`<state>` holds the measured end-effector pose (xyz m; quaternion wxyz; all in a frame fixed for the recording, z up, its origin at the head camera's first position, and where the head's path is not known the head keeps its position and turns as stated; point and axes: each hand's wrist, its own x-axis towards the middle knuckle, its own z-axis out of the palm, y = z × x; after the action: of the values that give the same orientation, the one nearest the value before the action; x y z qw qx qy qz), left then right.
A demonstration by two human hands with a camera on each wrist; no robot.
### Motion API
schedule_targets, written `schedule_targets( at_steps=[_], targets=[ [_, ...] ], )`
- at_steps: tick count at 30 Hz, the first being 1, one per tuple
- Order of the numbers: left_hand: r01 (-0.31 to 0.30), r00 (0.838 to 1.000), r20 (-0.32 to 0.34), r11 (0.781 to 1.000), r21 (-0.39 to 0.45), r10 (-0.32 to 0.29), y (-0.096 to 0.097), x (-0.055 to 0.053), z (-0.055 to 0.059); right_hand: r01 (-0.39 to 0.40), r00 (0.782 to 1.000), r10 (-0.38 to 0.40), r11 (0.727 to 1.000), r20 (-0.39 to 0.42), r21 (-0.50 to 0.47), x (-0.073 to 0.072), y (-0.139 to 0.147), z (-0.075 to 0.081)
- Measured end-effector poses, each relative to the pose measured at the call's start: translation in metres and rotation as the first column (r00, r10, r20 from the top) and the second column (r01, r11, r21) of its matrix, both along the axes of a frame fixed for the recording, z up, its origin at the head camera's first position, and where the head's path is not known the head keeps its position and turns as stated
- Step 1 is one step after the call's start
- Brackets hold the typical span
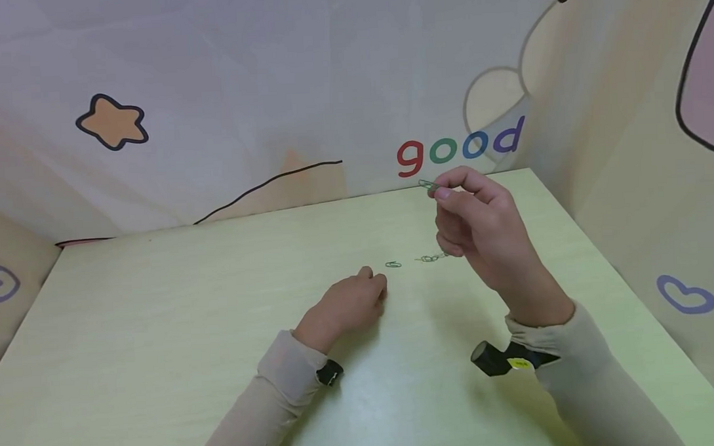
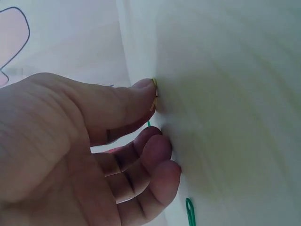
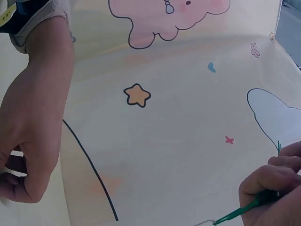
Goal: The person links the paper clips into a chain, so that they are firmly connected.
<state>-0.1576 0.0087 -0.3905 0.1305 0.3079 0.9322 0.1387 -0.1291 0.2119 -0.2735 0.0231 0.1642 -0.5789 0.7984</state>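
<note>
My right hand [image 1: 481, 218] is raised above the table and pinches a green paper clip [image 1: 426, 184] between thumb and index finger. In the right wrist view a green length [image 3: 254, 205] leads out from its fingers to a thin pale end. My left hand [image 1: 351, 305] is down at the tabletop, thumb and index finger pinching a small yellow paper clip [image 2: 154, 94]; the head view hides that clip. A loose green paper clip [image 1: 393, 264] lies just beyond the left hand. More paper clips [image 1: 432, 258] are seen beside the right hand's lower fingers, partly hidden.
The pale green table [image 1: 160, 335] runs back to a printed cloth wall [image 1: 240, 89] with a star and the word "good". Another printed cloth panel [image 1: 640, 206] stands along the right side. A black wrist device [image 1: 500, 359] juts from the right sleeve.
</note>
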Motion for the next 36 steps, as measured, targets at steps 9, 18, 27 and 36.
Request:
schedule_targets(
  at_steps=[9,18,27,36],
  targets=[
    [-0.05,0.978,0.208,0.992,0.114,0.026,-0.012,-0.01,0.003,0.003,1.0,-0.003,1.0,0.004,-0.002,-0.001,-0.001,-0.001],
    [-0.054,0.969,0.246,0.93,0.364,-0.04,-0.024,-0.015,0.027,0.027,1.0,-0.027,1.0,0.002,-0.005,-0.001,-0.003,-0.001],
    [-0.091,0.98,0.194,0.779,0.621,-0.04,-0.041,-0.003,0.073,0.075,0.997,-0.073,0.996,-0.028,0.056,0.004,-0.008,-0.001],
    [0.101,0.995,-0.083,0.61,0.786,-0.059,-0.045,0.023,0.107,0.056,0.995,-0.042,0.986,-0.091,0.157,0.013,-0.019,-0.002]
  ],
)
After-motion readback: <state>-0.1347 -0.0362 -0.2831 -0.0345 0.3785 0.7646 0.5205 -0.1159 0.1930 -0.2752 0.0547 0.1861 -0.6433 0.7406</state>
